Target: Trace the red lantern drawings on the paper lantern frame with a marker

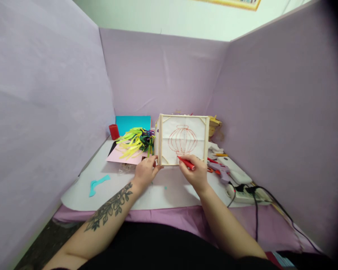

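Observation:
A box-shaped wooden frame (207,137) with white paper sides stands upright on the table in front of me. Its near panel bears a red line drawing of a lantern (183,139) with curved ribs. My left hand (145,171) grips the frame's lower left corner, thumb in front along the bottom edge. In my right hand (195,174) is a red marker (187,163), held like a pen. The marker's tip is at the panel just below the lantern's base; whether it touches the paper I cannot tell.
Yellow and green paper strips (135,140) lie on pink paper (124,155) at left, near a red cylinder (114,132) and blue sheet (133,124). A cyan scrap (97,184) lies front left. At right are a purple glue gun (220,168) and a corded power strip (246,194).

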The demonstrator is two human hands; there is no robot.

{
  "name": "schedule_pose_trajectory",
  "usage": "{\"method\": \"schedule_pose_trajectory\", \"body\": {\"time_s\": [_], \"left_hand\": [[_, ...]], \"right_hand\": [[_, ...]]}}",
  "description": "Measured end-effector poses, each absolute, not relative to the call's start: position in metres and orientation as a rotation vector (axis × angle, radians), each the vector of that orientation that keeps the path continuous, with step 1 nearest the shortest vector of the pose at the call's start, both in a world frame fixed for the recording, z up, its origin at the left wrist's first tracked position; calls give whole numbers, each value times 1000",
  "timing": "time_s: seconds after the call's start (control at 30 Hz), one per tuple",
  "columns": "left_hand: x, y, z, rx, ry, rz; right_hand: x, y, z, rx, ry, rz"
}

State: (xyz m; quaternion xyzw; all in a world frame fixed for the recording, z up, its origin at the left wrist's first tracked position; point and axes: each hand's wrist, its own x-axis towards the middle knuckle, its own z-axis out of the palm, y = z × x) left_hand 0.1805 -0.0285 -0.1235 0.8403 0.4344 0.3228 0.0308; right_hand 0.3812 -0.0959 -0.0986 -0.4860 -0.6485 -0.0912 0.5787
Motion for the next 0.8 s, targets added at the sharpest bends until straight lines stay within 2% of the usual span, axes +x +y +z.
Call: {"method": "schedule_pose_trajectory", "body": {"time_s": [0.8], "left_hand": [[180,-29,-125,2618,1316,1033]], "right_hand": [[384,-99,-99,-1135,-1586,-142]]}}
